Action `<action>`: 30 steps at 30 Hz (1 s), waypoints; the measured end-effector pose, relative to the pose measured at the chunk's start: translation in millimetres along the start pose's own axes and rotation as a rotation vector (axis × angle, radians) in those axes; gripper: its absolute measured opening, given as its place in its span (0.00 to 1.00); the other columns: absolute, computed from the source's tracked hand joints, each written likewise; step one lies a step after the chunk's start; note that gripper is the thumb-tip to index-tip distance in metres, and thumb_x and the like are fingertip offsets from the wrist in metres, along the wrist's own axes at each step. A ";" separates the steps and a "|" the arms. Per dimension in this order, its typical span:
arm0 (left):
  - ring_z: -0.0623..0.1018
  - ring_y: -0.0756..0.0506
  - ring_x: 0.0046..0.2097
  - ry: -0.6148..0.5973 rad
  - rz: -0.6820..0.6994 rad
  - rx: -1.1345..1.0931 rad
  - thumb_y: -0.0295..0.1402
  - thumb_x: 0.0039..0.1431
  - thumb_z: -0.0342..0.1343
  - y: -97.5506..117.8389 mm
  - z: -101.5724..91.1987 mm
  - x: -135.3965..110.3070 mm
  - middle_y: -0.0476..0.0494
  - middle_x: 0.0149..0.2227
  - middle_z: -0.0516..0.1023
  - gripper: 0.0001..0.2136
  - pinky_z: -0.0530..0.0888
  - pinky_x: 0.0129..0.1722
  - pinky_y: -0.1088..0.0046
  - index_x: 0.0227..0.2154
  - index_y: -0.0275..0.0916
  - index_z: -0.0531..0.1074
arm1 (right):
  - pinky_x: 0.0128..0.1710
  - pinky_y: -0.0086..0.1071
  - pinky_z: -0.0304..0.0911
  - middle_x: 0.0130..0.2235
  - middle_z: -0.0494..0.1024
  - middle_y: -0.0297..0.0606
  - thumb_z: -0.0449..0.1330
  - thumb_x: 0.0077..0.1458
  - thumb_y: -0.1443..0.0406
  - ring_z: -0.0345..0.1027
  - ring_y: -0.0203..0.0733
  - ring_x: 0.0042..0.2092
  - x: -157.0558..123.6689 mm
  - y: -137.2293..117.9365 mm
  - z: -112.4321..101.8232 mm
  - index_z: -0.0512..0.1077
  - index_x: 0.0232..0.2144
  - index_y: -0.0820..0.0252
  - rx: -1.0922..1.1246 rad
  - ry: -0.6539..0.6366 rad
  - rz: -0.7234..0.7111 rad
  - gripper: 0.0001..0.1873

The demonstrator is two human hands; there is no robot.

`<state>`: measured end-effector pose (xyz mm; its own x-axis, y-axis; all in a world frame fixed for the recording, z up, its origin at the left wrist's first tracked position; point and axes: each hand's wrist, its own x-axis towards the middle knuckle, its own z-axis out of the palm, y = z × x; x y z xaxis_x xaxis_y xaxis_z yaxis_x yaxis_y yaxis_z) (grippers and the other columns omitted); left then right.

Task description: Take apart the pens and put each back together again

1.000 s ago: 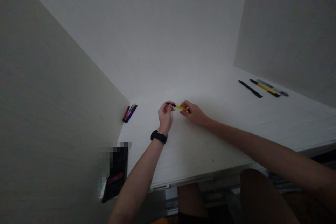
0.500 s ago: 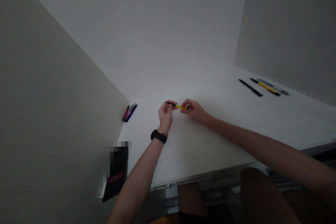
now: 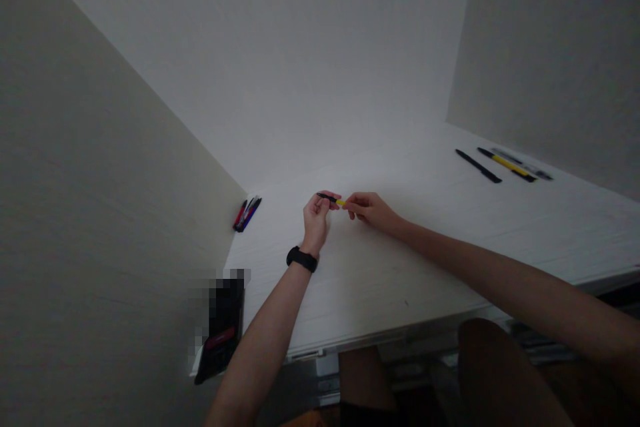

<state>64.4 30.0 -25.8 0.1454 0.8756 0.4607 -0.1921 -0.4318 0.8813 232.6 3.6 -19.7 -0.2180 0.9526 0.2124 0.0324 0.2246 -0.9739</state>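
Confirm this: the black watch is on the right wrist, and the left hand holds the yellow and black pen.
Wrong on one point: the black watch is on the left wrist, not the right, as the head view shows. The rest stands: the left hand holds the yellow and black pen.

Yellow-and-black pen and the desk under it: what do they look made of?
The yellow-and-black pen looks like moulded plastic, judging by its even colour. The desk looks like white laminate or painted wood, with faint grain lines; the picture cannot settle which.

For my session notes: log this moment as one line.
left hand: holds black-and-yellow pen | right hand: fingers at pen's yellow end, contact unclear
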 end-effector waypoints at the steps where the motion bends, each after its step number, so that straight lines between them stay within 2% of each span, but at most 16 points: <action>1: 0.76 0.50 0.33 0.000 -0.006 0.007 0.46 0.59 0.60 0.0 -0.1 0.1 0.41 0.39 0.80 0.15 0.73 0.36 0.72 0.37 0.38 0.74 | 0.22 0.28 0.47 0.22 0.68 0.30 0.58 0.54 0.51 0.51 0.30 0.22 -0.5 -0.6 0.1 0.71 0.28 0.61 -0.004 -0.012 0.013 0.18; 3: 0.77 0.49 0.34 0.009 -0.008 0.017 0.47 0.59 0.60 0.2 -0.1 0.3 0.40 0.38 0.80 0.16 0.73 0.36 0.72 0.36 0.37 0.74 | 0.22 0.28 0.47 0.22 0.68 0.30 0.58 0.54 0.50 0.52 0.30 0.22 -1.1 -1.6 0.8 0.71 0.29 0.61 -0.003 0.004 0.004 0.19; 7: 0.77 0.49 0.35 0.014 -0.008 0.009 0.46 0.59 0.61 1.0 0.1 -0.2 0.41 0.38 0.80 0.15 0.73 0.36 0.72 0.36 0.37 0.74 | 0.23 0.27 0.51 0.25 0.71 0.32 0.64 0.48 0.51 0.58 0.31 0.24 -1.4 -2.3 2.0 0.68 0.28 0.60 -0.015 0.073 -0.037 0.19; 11: 0.77 0.49 0.34 -0.002 -0.024 -0.019 0.44 0.59 0.61 1.4 0.5 -0.9 0.42 0.37 0.80 0.14 0.73 0.37 0.71 0.35 0.37 0.73 | 0.21 0.26 0.49 0.23 0.71 0.32 0.60 0.53 0.53 0.55 0.29 0.21 -2.3 -1.7 1.2 0.70 0.28 0.61 -0.013 0.021 -0.007 0.16; 14: 0.76 0.50 0.33 0.019 -0.034 -0.066 0.43 0.58 0.62 0.8 0.6 0.2 0.43 0.36 0.78 0.13 0.72 0.36 0.73 0.35 0.37 0.73 | 0.18 0.25 0.49 0.25 0.74 0.33 0.57 0.57 0.53 0.55 0.28 0.19 -1.8 -0.1 2.6 0.71 0.32 0.61 0.025 -0.025 0.007 0.16; 17: 0.72 0.53 0.30 0.132 -0.066 -0.128 0.42 0.58 0.62 -1.1 -0.7 2.5 0.47 0.34 0.76 0.12 0.70 0.33 0.76 0.34 0.38 0.71 | 0.21 0.25 0.58 0.34 0.78 0.36 0.58 0.58 0.52 0.63 0.30 0.22 -0.8 2.6 5.9 0.68 0.43 0.59 0.131 -0.117 -0.030 0.18; 19: 0.71 0.54 0.29 0.219 -0.103 -0.152 0.42 0.58 0.61 -3.2 -2.4 4.2 0.48 0.33 0.74 0.12 0.68 0.31 0.78 0.33 0.38 0.70 | 0.26 0.26 0.64 0.43 0.78 0.39 0.60 0.57 0.51 0.69 0.31 0.28 -0.7 4.7 7.2 0.64 0.51 0.56 0.200 -0.230 -0.078 0.24; 23: 0.71 0.54 0.30 0.295 -0.173 -0.206 0.44 0.57 0.61 -7.7 -5.8 6.0 0.50 0.31 0.71 0.14 0.68 0.31 0.79 0.35 0.38 0.69 | 0.32 0.27 0.67 0.57 0.71 0.45 0.67 0.53 0.53 0.71 0.32 0.36 0.3 8.8 6.5 0.61 0.58 0.52 0.272 -0.468 -0.138 0.34; 28: 0.68 0.55 0.28 0.284 -0.199 -0.186 0.45 0.56 0.62 -9.0 -6.4 5.6 0.50 0.30 0.70 0.15 0.63 0.25 0.81 0.35 0.38 0.71 | 0.40 0.29 0.69 0.59 0.70 0.43 0.71 0.47 0.59 0.70 0.39 0.49 3.4 10.2 6.5 0.64 0.59 0.50 0.308 -0.558 -0.181 0.38; 30: 0.67 0.55 0.27 0.252 -0.216 -0.201 0.45 0.55 0.63 -8.2 -5.5 4.8 0.50 0.30 0.69 0.15 0.61 0.23 0.82 0.35 0.39 0.71 | 0.38 0.28 0.69 0.58 0.71 0.43 0.72 0.46 0.62 0.71 0.39 0.47 2.9 9.6 6.8 0.65 0.58 0.51 0.286 -0.559 -0.148 0.37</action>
<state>61.3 39.0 -31.4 -0.0354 0.9782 0.2045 -0.3734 -0.2027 0.9053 225.7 7.1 -29.0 -0.6784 0.6474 0.3473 -0.2813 0.2078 -0.9368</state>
